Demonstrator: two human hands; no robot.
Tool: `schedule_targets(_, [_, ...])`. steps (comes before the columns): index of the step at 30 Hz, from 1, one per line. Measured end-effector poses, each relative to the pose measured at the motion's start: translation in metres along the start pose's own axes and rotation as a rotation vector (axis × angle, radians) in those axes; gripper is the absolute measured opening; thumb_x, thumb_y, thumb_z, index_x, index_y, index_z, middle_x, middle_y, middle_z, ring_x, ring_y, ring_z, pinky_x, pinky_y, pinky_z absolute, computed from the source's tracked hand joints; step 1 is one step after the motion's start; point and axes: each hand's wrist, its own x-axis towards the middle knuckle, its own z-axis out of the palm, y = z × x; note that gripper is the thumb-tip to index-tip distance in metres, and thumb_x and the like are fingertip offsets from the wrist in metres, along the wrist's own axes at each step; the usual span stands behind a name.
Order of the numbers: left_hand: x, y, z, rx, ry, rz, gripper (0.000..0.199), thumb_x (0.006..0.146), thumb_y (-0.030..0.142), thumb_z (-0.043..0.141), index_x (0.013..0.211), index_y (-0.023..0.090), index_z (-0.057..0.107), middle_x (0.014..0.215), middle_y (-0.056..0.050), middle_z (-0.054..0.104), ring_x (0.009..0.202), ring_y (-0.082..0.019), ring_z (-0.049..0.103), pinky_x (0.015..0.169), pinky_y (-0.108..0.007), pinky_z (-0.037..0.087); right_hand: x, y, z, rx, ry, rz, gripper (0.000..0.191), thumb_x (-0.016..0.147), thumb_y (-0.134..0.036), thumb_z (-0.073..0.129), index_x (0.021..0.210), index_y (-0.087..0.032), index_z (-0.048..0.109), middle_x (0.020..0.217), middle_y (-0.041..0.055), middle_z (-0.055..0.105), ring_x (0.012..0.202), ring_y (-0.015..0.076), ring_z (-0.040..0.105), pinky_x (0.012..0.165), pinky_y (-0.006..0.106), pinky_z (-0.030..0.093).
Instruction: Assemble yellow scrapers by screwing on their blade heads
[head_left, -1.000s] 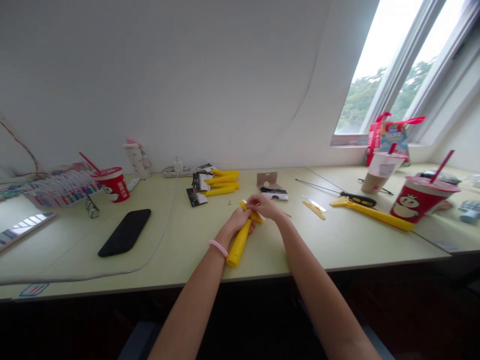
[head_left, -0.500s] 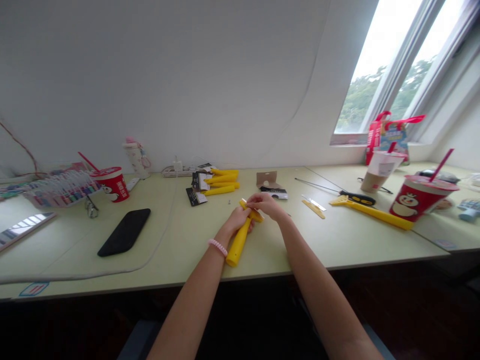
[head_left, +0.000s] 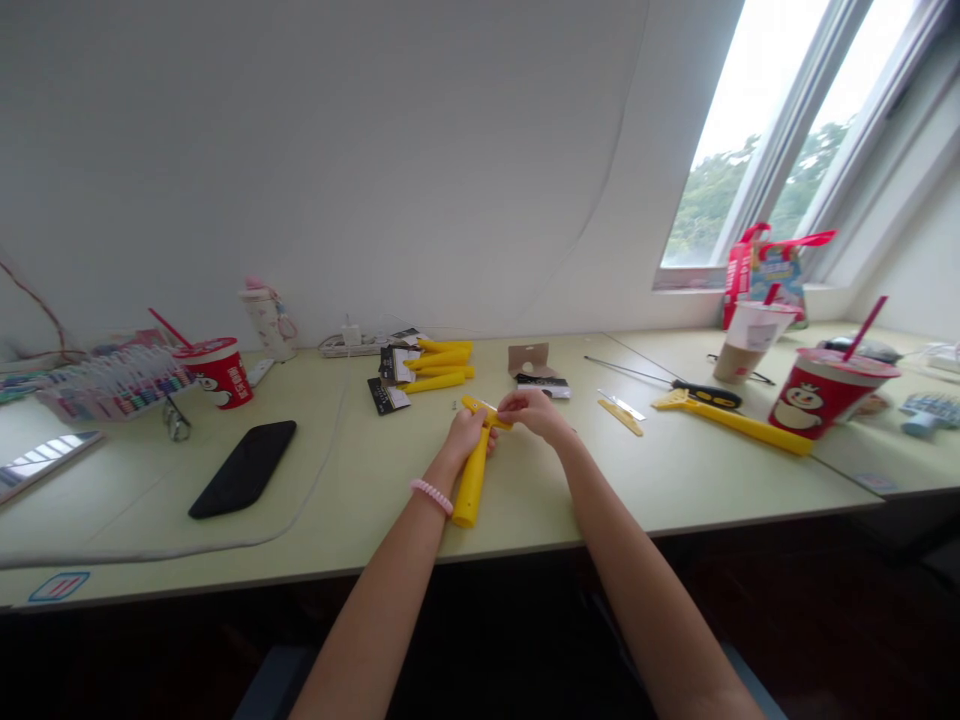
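Observation:
A yellow scraper with a thick round handle and a wide T-shaped head is in my left hand. The fingers of that hand are wrapped round it just below the head, and the handle's butt points toward me at the table edge. My right hand is closed at the right end of the head, thumb and fingers pinched on it. Its fingertips hide that end, so any small part between them cannot be made out. A tiny metal piece lies just left of the head.
Behind are several packaged yellow scrapers and opened cardboard packaging. On the right lie a blade strip with a yellow cover, a long screwdriver, another yellow scraper and a red cup. A black phone lies left.
The scraper has turned in my left hand, so its head now lies flatter and its top face shows. My right fingers have shifted from the middle of the head to its right end.

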Motion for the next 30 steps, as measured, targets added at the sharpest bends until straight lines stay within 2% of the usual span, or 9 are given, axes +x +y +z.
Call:
schedule_targets(7, [0.003,-0.002,-0.001,0.007,-0.023,0.002,0.017,0.080,0.031,0.040,0.080,0.015,0.045,0.053,-0.001,0.053,0.036,-0.008,0.046,0.037,-0.019,0.036,0.004,0.008,0.000,-0.062,0.018,-0.011,0.015,0.057,-0.025,0.067,0.067,-0.015,0.064,0.061,-0.0014,0.055,0.055,0.0087,0.046,0.051,0.021,0.035])
schedule_targets(14, [0.002,-0.002,0.000,-0.005,-0.040,0.012,0.016,0.080,0.030,0.041,0.081,0.015,0.044,0.053,-0.001,0.053,0.034,-0.008,0.046,0.037,-0.020,0.036,0.001,0.012,0.000,0.146,-0.036,0.209,0.021,0.060,-0.025,0.070,0.076,-0.014,0.062,0.062,0.0000,0.057,0.054,0.0082,0.050,0.048,0.019,0.038])
schedule_targets(18, [0.002,-0.001,-0.001,0.009,-0.059,0.037,0.016,0.079,0.029,0.041,0.080,0.014,0.046,0.053,-0.001,0.054,0.034,-0.008,0.046,0.037,-0.019,0.036,0.000,0.011,0.000,0.236,-0.097,0.323,0.016,0.063,-0.022,0.069,0.075,-0.013,0.063,0.061,0.0003,0.058,0.048,0.0056,0.048,0.045,0.017,0.039])
schedule_targets(24, [0.005,-0.001,-0.003,-0.064,-0.046,0.051,0.018,0.079,0.029,0.041,0.078,0.012,0.049,0.052,-0.002,0.054,0.036,-0.009,0.047,0.037,-0.020,0.036,0.000,0.005,-0.002,0.470,-0.171,0.436,0.014,0.074,-0.025,0.061,0.073,-0.011,0.061,0.067,0.0033,0.060,0.051,0.0065,0.053,0.051,0.017,0.048])
schedule_targets(30, [0.005,0.002,-0.004,-0.071,-0.024,0.040,0.019,0.079,0.029,0.042,0.076,0.012,0.050,0.051,-0.003,0.054,0.037,-0.008,0.047,0.039,-0.020,0.037,0.002,0.006,-0.003,0.572,-0.160,0.553,0.007,0.074,-0.012,0.055,0.067,-0.012,0.056,0.066,0.0057,0.062,0.052,0.0075,0.056,0.053,0.017,0.050])
